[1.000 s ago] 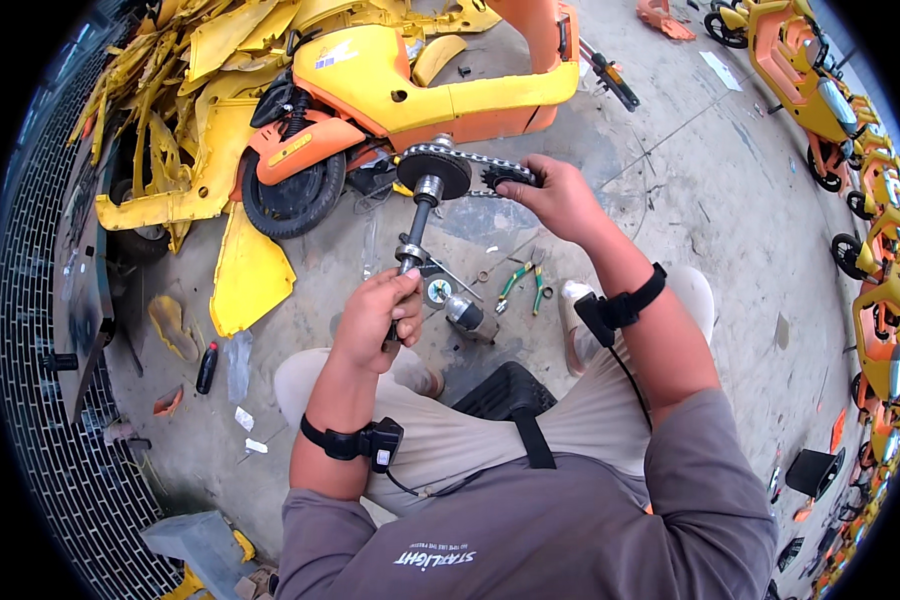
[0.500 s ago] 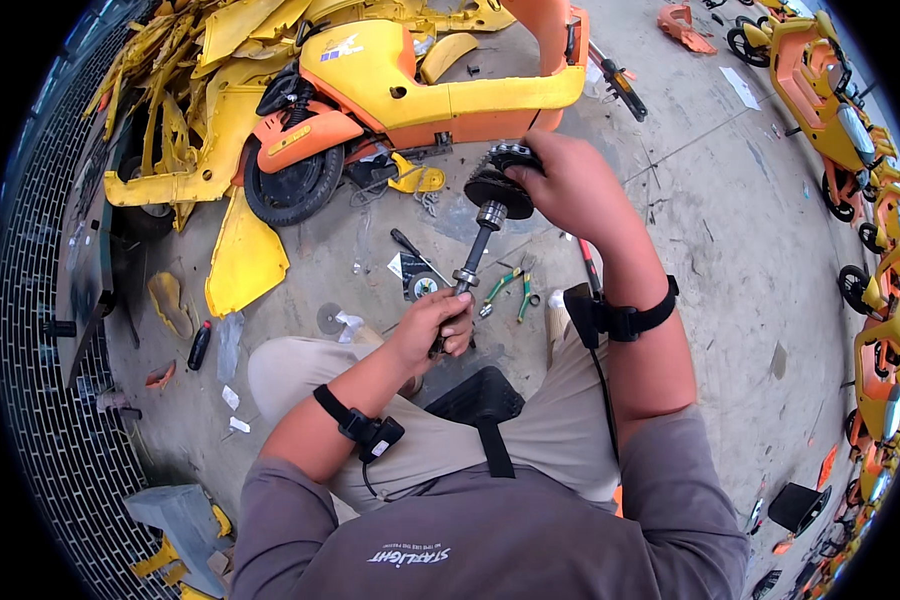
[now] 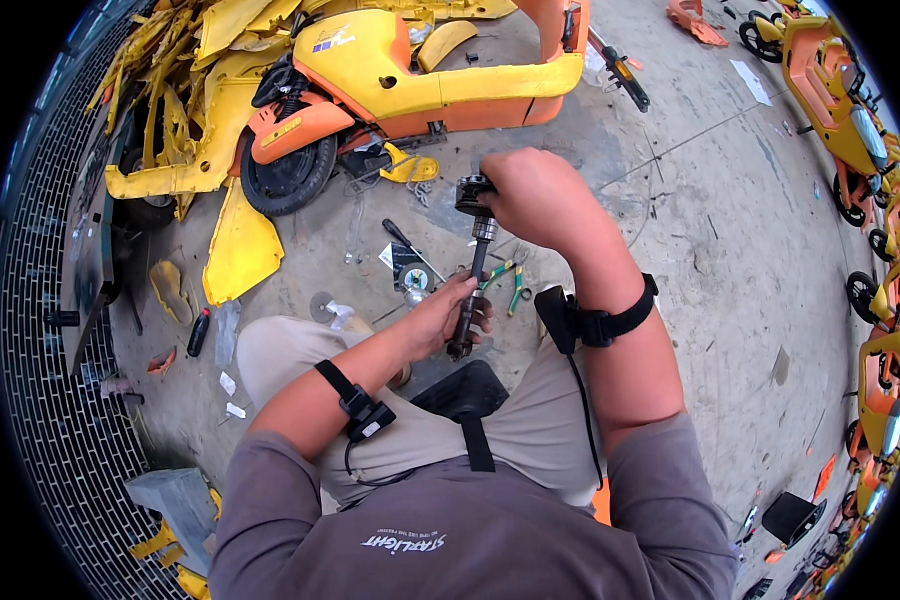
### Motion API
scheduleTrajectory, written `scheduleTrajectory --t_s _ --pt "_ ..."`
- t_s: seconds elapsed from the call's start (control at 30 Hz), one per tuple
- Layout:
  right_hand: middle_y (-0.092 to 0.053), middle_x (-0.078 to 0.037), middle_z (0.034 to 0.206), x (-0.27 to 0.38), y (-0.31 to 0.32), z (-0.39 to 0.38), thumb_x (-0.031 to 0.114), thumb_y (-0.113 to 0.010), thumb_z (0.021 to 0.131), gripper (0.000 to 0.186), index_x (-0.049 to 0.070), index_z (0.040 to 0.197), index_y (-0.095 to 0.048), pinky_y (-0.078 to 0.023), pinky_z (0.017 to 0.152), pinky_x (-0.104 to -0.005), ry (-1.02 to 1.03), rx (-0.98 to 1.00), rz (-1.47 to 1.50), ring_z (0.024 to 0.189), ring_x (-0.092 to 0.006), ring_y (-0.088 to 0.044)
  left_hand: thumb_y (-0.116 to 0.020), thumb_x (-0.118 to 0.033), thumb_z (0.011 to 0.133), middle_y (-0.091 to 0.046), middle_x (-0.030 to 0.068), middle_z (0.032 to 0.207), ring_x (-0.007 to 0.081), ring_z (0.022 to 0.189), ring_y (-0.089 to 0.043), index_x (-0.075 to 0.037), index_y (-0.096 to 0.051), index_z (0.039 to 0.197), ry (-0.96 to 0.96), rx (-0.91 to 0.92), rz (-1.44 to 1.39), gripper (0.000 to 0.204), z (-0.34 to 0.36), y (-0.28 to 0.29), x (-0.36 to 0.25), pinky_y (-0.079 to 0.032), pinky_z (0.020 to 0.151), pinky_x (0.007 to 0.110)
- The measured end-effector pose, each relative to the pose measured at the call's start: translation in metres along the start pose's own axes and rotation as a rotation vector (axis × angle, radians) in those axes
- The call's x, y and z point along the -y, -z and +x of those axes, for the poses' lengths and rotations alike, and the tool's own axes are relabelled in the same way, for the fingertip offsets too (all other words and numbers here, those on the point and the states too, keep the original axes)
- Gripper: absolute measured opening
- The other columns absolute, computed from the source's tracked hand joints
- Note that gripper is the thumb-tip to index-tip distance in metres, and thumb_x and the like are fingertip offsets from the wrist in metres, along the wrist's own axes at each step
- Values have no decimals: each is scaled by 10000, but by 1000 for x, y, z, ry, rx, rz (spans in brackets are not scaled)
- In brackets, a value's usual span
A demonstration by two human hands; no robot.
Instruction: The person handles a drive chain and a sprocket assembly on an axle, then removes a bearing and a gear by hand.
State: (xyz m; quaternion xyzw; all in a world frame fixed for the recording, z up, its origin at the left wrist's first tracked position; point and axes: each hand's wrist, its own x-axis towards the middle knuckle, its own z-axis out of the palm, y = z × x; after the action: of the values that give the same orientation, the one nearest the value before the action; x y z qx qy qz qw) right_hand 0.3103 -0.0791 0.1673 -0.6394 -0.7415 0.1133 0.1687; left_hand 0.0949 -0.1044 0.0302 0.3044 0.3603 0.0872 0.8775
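Note:
A dark metal axle (image 3: 481, 258) with a black sprocket (image 3: 466, 195) at its top end stands nearly upright between my hands. My left hand (image 3: 448, 316) is closed round the lower part of the shaft, and the shaft's lower end sticks out below the fingers. From above, my right hand (image 3: 536, 197) grips the sprocket end; its fingers are partly hidden behind its own back. Green-handled pliers (image 3: 522, 290) lie on the floor just past my left hand. A black-handled screwdriver (image 3: 411, 247) lies farther off, beside a dark square packet (image 3: 402, 262).
A yellow and orange scooter body (image 3: 420, 95) lies ahead, next to a heap of yellow panels (image 3: 210, 90). Parked scooters (image 3: 825, 100) line the right. A dark bottle (image 3: 199, 333) lies at left, near a brick wall (image 3: 40, 390). A black stool seat (image 3: 460, 390) shows between my legs.
Both hands have turned the axle more upright. The sprocket end has come nearer and slightly left, now seen edge-on; the lower end has swung right. My left hand has shifted slightly right.

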Motion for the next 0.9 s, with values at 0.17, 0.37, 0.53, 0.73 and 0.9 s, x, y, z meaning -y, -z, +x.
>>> scheduleTrajectory --t_s 0.17,0.37,0.53,0.73,0.9 --pt "-649 -224 818 -2 7 2 149 -733 798 202 -18 872 -646 -496 702 -485 59 -63 159 800 -433 -623 -465 -401 1044 -639 108 1002 240 902 -653 -85 -552 1020 -2 -19 -72 329 11 4 -8 -566 668 373" --pt "-642 -196 782 -14 10 -4 126 -732 833 209 -40 916 -637 -493 661 -400 8 -72 347 699 -314 -615 -560 -291 1017 -582 53 879 132 658 -566 -36 -570 998 -54 18 -110 256 -5 -3 -35 -453 448 266" --pt "-641 -133 770 -20 10 -9 136 -733 862 223 -37 976 -651 -489 669 -355 -107 -77 494 692 -201 -581 -550 -301 1031 -477 -11 707 99 535 -475 -27 -550 1042 -99 28 -69 274 -23 -3 -50 -344 406 236" --pt "-630 -86 804 -23 -2 -11 171 -752 876 268 -26 1031 -655 -473 692 -325 -181 -106 562 745 -154 -552 -543 -275 1033 -454 -29 677 85 521 -471 -62 -544 1009 -346 -133 17 215 -55 -3 -75 -337 410 227" --pt "-645 -66 844 -16 -25 1 179 -755 875 278 -4 1068 -673 -481 711 -307 -157 -189 687 764 -146 -565 -547 -262 1027 -488 -21 677 81 530 -500 -75 -537 953 -397 -226 151 202 -92 -8 -101 -346 422 232"
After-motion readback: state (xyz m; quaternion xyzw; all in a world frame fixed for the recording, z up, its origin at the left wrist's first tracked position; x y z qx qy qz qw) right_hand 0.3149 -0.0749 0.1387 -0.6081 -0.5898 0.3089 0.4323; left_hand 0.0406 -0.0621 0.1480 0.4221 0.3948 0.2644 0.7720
